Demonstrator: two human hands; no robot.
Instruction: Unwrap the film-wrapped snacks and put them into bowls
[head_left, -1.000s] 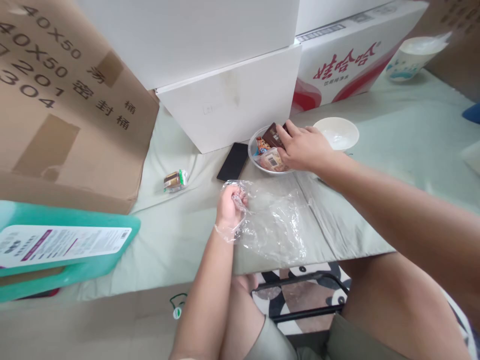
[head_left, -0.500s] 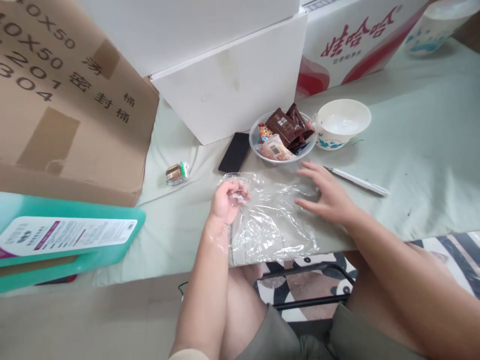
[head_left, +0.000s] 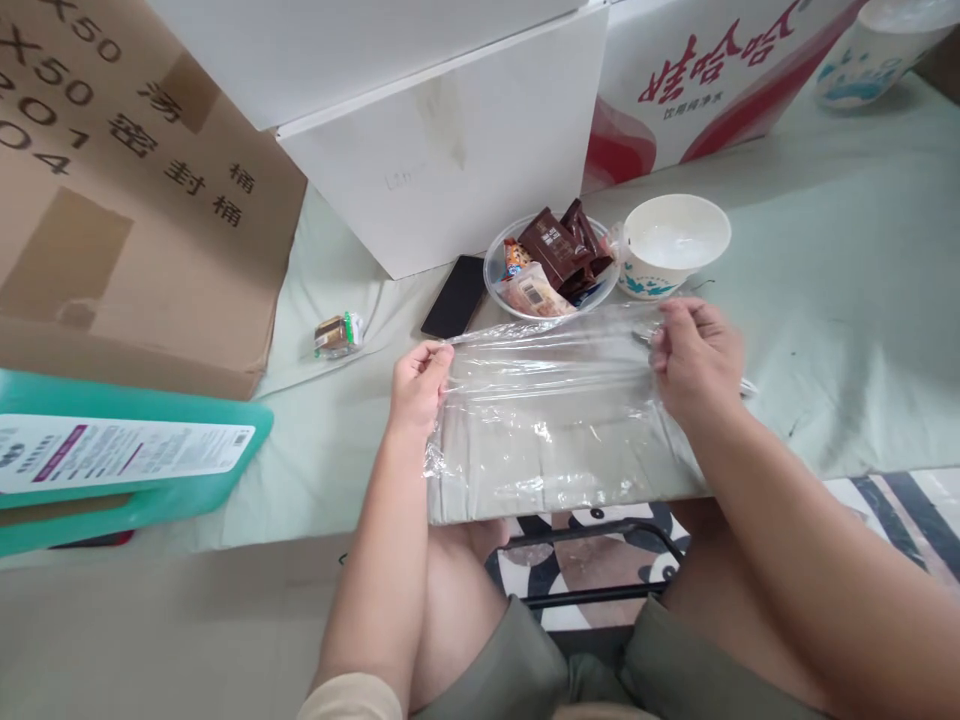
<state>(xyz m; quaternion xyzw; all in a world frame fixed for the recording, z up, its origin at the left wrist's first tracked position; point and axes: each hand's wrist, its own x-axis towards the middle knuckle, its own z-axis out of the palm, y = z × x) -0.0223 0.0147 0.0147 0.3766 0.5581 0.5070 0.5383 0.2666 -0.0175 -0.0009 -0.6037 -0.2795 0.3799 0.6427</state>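
both hands now share the clear plastic film (head_left: 547, 440), which we find spread over the near edge of the cloth-covered table (head_left: 825, 300). the left hand (head_left: 421, 385) pinches its upper left corner between thumb and fingers; the right hand (head_left: 697, 360), slightly blurred, is closed on the upper right corner. half a second earlier, we saw the right hand spread and empty beside the film, which lay slack and crumpled; its upper edge is now drawn taut. we judge that the sheet is thereby under two-handed control, its width opened out. beyond it stand the plastic bowl (head_left: 487, 270) of wrapped snacks (head_left: 555, 250), the dark phone (head_left: 454, 297) and the paper bowl (head_left: 652, 278). the white pen (head_left: 748, 387), plainly visible before, is now mostly hidden by the right hand.
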